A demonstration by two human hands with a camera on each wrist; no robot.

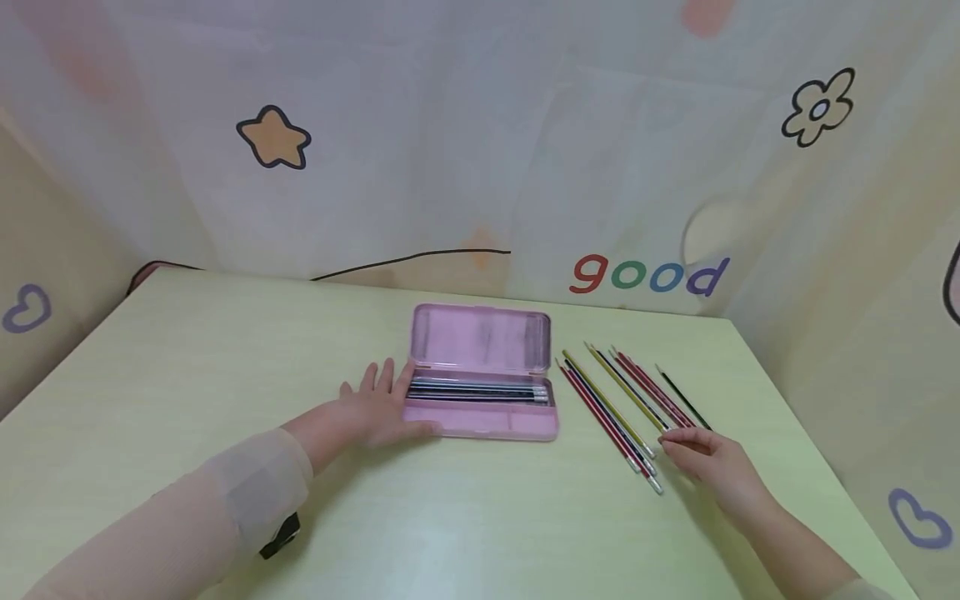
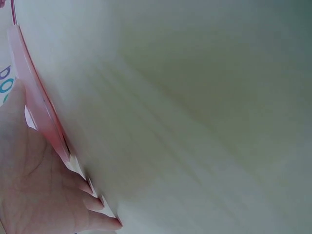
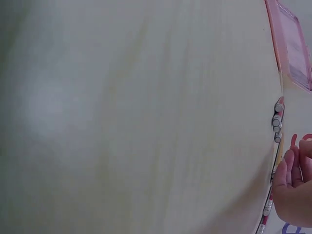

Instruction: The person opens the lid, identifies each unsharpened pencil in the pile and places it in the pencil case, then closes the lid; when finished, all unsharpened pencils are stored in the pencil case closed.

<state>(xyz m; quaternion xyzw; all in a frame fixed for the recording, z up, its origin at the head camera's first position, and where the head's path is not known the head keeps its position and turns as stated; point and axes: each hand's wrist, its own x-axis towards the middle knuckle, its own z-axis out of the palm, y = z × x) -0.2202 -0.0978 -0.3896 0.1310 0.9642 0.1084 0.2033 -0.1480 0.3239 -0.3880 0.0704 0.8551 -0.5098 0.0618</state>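
A pink pencil case lies on the table with its lid raised and several dark pencils in its rear compartment. My left hand rests against the case's left end, fingers spread, thumb along the front edge. To the right of the case, loose pencils in red, yellow and black lie slantwise, their eraser ends towards me. Thumb and fingertips of my right hand pinch the near end of a yellow-striped pencil, hiding that end.
Beyond that pencil lie several red pencils and a dark green one. Printed cloth hangs behind the table and along both sides. The table is pale yellow.
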